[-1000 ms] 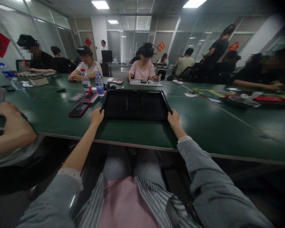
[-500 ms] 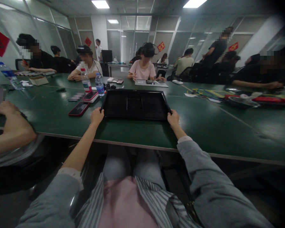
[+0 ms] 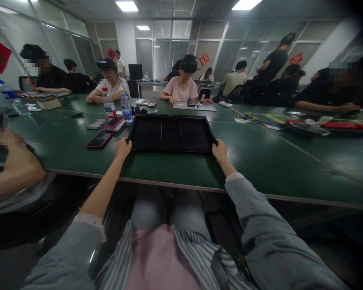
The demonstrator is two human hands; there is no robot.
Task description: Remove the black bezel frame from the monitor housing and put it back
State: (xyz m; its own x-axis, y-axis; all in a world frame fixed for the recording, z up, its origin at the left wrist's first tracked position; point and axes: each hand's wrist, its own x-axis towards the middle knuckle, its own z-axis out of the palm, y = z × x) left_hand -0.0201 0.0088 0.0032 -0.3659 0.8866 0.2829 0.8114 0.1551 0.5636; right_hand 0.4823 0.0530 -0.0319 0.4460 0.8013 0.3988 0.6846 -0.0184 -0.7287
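Note:
A flat black rectangular tray lies on the green table straight in front of me. My left hand is closed on its near left corner. My right hand is closed on its near right corner. Both arms reach forward over the table's front edge, sleeves pushed back on the left. The tray's inside shows shallow divisions and looks empty.
A red-edged phone lies left of the tray, with two water bottles and a small stack behind it. Another person's arm rests at my left. Several people sit round the table; cables and red items lie at the right.
My hands stay on the tray's near corners; the tray has barely shifted. A person in the background has walked left.

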